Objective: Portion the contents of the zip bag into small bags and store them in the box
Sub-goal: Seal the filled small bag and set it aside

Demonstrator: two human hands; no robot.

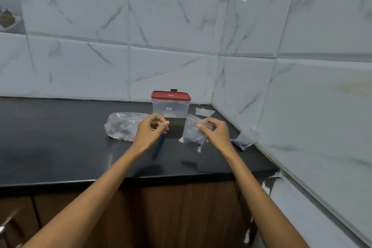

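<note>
The clear plastic box with the red lid carries one small red-and-white label on its front wall, too blurred to read; no other writing shows. The box stands upright and closed at the back of the black tabletop, near the corner of the marble-patterned tiled walls. One large zip bag lies on its side to the left of the box, its long axis running left to right, with dark contents inside. Two small bags with dark contents can be counted: one small bag is held by the right hand, hanging top up with its long axis near vertical and leaning slightly, its lower end about at the tabletop, and a second small bag lies against the right wall, tilted. An empty clear bag lies flat just right of the box. The right hand's fingers pinch the top edge of the held small bag. The left hand has its fingers curled together, with a dark blue blurred strip hanging below it; whether it grips that strip cannot be told. Brown wooden cabinet doors sit below the tabletop.
</note>
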